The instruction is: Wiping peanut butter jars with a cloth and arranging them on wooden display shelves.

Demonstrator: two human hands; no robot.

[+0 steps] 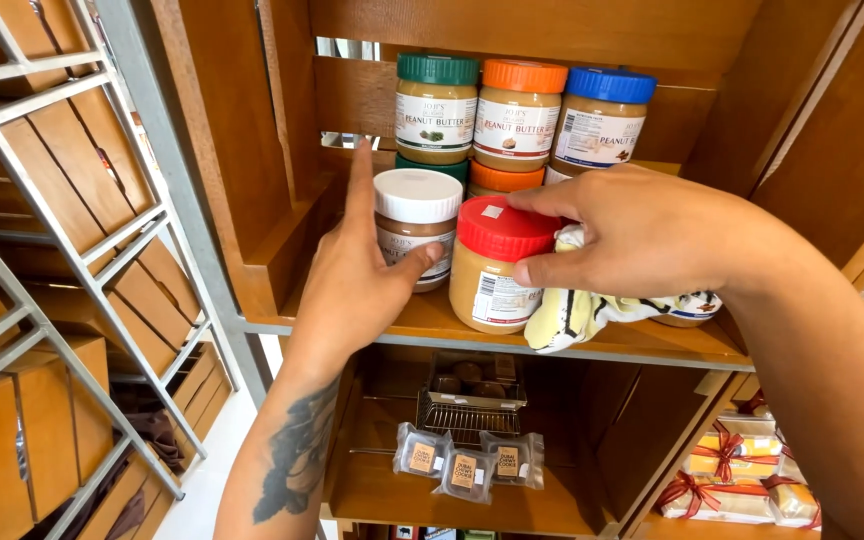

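On the wooden shelf stand seven plastic peanut-butter jars. The right hand, a patterned cloth tucked beneath, pinches the red-lidded jar; the left hand, fingers spread, touches the white-lidded jar at nine o'clock.

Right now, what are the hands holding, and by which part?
The right hand grips the red-lidded jar by its lid, a cloth bunched under the palm. The left hand only touches the white-lidded jar with its thumb.
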